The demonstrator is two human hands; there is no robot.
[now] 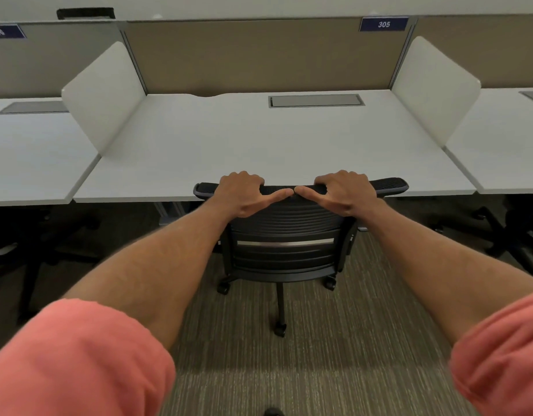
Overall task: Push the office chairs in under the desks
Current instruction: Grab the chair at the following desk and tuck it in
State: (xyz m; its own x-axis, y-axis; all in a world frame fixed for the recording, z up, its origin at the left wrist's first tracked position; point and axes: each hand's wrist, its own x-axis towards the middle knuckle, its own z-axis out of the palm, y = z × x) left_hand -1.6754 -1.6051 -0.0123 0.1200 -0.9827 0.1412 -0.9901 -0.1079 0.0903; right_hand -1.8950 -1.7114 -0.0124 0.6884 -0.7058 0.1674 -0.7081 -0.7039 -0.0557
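Black mesh chair (pixel 286 235) stands square before the middle surface (pixel 259 145), its top rail at the front edge. Left hand (pixel 244 195) and right hand (pixel 346 193) both grip that rail, fingers (pixel 244 177) curled over it, thumbs nearly meeting. Best to push evenly through both arms so the castors roll straight, stopping as the back meets the edge. Counted: one chair held, two shadowed chairs (pixel 34 235) under the neighbouring surfaces, three surfaces, two white dividers (pixel 106 94)

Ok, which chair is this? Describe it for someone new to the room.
Find the blue 305 sign on the tan partition, then the white desk below it. The black chair at its front edge is the only one gripped by the left hand and right hand.
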